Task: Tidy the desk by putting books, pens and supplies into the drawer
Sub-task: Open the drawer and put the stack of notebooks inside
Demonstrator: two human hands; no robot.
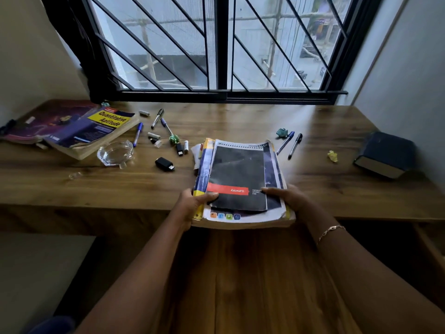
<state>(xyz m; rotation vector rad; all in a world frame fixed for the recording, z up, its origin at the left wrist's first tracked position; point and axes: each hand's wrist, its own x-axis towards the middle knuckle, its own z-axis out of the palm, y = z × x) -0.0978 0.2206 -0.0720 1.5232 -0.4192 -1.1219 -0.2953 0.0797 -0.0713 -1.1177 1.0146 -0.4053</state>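
Left hand (192, 204) and right hand (290, 198) are gripping the stack (243, 220). Lifting it level is likely keeping the pad (237, 172) from slipping.

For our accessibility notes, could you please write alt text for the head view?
The left hand and right hand grip the near end of a stack of books, black spiral pad on top, at the front edge of the wooden desk. Pens, batteries, a USB stick, a glass ashtray and other books lie around it, below a barred window.

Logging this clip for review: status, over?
Left hand and right hand grip stack, overhanging desk edge. Pens, other books not yet stowed. Nothing seen in the way.
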